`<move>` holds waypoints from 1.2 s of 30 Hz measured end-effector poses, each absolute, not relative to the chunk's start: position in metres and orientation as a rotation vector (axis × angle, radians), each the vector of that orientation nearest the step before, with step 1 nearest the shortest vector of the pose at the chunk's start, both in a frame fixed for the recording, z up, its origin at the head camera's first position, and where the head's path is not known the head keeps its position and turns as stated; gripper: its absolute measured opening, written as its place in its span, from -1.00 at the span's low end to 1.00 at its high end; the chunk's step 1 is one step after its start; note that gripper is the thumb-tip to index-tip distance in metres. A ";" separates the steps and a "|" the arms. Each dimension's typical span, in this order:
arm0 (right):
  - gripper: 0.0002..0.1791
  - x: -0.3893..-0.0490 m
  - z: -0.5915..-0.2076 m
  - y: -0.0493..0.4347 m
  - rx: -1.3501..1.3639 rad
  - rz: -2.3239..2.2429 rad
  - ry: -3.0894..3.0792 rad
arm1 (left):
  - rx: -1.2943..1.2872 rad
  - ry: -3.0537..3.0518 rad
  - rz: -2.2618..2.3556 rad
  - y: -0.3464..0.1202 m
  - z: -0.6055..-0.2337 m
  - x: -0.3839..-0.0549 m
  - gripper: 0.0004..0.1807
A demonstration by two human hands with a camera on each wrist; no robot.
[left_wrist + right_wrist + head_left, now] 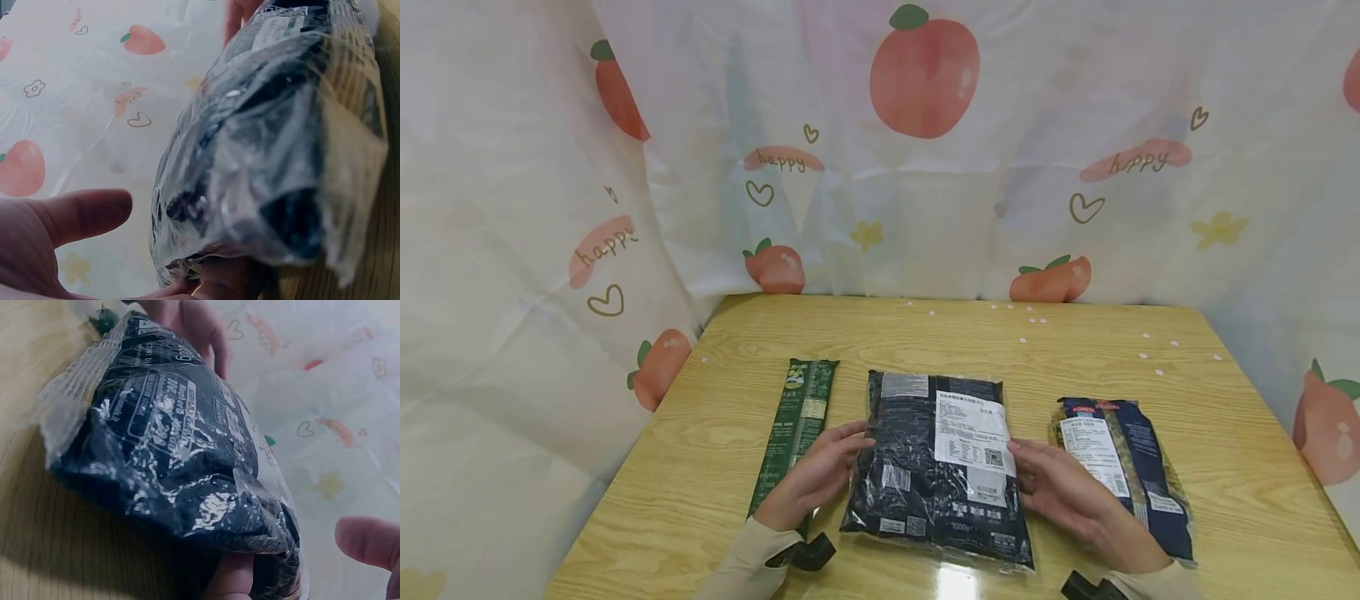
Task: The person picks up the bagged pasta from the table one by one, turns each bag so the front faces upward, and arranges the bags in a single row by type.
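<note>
A dark plastic food bag point(910, 500) marked 1000g lies in the middle of the table, a white printed label on its upper face. My left hand point(823, 468) is at its left side; in the left wrist view the thumb point(94, 212) stands off the bag while fingers reach its lower edge. On the opposite side, my right hand point(1063, 492) touches the bag, one finger point(234, 575) against its underside and the thumb point(369, 540) apart from it. What lies beneath the bag is hidden.
A narrow green spaghetti pack point(797, 408) lies left of the bag, partly behind my left hand. To the right is a navy Agnesi bag point(1142, 450) with a white label. A patterned curtain point(925, 225) borders the wooden table point(865, 329), whose far part carries small white spots.
</note>
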State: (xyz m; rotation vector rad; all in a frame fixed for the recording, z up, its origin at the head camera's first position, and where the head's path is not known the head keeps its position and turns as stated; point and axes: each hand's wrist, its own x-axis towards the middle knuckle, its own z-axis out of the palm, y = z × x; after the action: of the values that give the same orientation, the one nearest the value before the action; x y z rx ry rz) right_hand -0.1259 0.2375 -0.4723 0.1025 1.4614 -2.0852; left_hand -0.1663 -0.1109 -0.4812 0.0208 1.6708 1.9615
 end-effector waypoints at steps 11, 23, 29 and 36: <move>-0.11 -0.127 -0.475 0.238 0.006 -2.108 1.322 | 0.047 1.701 1.963 -0.112 -0.485 -0.163 -0.22; -0.06 -0.124 -0.475 0.239 -0.061 -2.088 1.323 | 0.065 1.579 2.015 -0.112 -0.483 -0.160 -0.26; -0.03 -0.122 -0.475 0.240 -0.086 -2.089 1.255 | 0.045 1.597 2.005 -0.113 -0.483 -0.159 -0.25; 0.04 -0.122 -0.475 0.239 -0.049 -2.130 1.236 | 0.025 1.594 2.013 -0.112 -0.484 -0.161 -0.26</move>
State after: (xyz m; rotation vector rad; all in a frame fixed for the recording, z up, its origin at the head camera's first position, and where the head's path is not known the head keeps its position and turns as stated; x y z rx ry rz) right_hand -0.1224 0.2392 -0.4753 -0.0489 1.2362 -2.1299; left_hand -0.1612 -0.1119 -0.4836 0.0255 1.5940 2.0127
